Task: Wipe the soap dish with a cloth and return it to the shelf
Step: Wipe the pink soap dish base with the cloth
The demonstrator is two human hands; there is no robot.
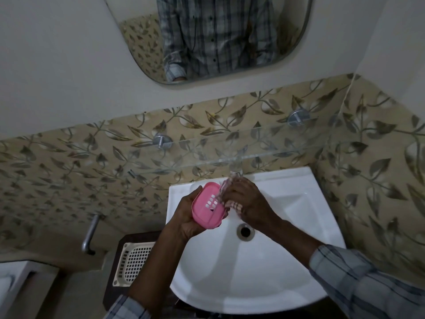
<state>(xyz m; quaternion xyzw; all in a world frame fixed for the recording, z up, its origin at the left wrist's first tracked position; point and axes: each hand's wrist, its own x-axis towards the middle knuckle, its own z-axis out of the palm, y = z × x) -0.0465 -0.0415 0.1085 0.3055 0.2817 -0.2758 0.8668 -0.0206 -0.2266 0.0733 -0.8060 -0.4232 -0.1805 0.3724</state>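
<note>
A pink soap dish with small slots in its base is held tilted over the white sink. My left hand grips it from below and from the left. My right hand presses a bunched checked cloth against the dish's right rim and inside. The cloth is mostly hidden by my fingers. Above the sink, a glass shelf on two round metal mounts runs along the leaf-patterned tiles.
The sink drain lies just below my hands. A tap sits behind them under the shelf. A cream perforated basket stands left of the sink, near a metal pipe. A mirror hangs above.
</note>
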